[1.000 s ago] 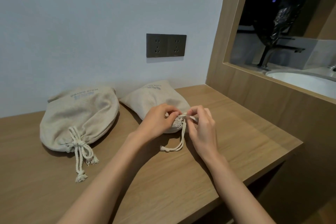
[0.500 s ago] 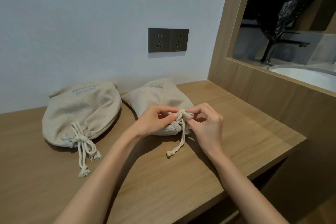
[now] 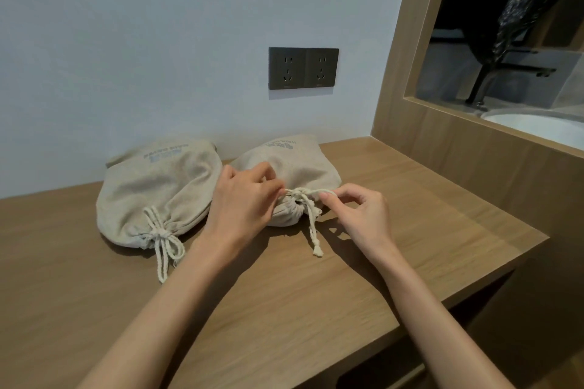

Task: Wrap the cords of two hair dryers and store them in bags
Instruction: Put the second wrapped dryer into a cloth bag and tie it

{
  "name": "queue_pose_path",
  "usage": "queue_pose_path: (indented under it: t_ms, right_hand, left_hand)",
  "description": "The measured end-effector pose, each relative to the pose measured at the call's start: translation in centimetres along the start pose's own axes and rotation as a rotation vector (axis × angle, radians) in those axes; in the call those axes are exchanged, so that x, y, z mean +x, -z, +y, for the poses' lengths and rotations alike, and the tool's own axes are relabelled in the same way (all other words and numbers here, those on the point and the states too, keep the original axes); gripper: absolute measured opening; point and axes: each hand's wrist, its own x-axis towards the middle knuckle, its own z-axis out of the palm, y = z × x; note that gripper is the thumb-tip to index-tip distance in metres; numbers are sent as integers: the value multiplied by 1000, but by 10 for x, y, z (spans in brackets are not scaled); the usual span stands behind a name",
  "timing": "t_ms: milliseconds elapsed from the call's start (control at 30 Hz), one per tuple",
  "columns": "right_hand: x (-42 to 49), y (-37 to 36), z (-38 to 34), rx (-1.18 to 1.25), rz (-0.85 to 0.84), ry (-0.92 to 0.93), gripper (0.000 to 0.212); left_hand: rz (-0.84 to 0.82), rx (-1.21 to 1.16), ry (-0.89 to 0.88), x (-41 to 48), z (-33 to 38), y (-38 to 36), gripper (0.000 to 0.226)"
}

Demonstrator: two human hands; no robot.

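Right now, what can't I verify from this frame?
Head view only.
Contents of the left bag and right bag: hidden by the cloth.
Bag lettering: too small to read.
Whether the right bag's drawstring is knotted: left hand and right hand cover it.
Basin: cut by the right edge.

- Light is soft, even and rather dim. It comes from overhead, cool on the wall and warm on the wood.
- My right hand casts a blurred shadow on the table just beneath it.
- A thin shadow band sits under the socket plate.
- There is a faint sheen on the table's right part, with no hard glare.
- The opening at right is very dark. The basin is the brightest patch.
- The centre is crisp, and the drawstring twist resolves.
- Wide-angle lens: the wood panel leans, and my forearms stretch at the bottom edge.
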Motion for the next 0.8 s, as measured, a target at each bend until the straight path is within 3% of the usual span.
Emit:
queue_pose_path:
  t_ms: [67, 200, 267, 467, 567, 800]
  right_hand:
    - [0, -2, 0, -7, -16, -17, 10]
    - [-3, 2, 0, 162, -120, -141, 4]
    - [-4, 2, -1, 230, -139, -171, 6]
    - [-3, 3, -3, 355, -207, -256, 8]
    - [-3, 2, -4, 386, -208, -272, 8]
    - [1, 7, -7, 659, -275, -451, 10]
  left_hand:
    - [-4, -107, 98, -5, 2, 1, 7]
    - [-133, -677, 510, -4, 4, -2, 7]
    - [-194, -863, 599, -2, 9, -1, 8]
    - [-411, -743, 411, -6, 11, -3, 5]
    - [-367, -735, 365, -10, 14, -3, 15]
    - [-144, -869, 463, -3, 28, -2, 1]
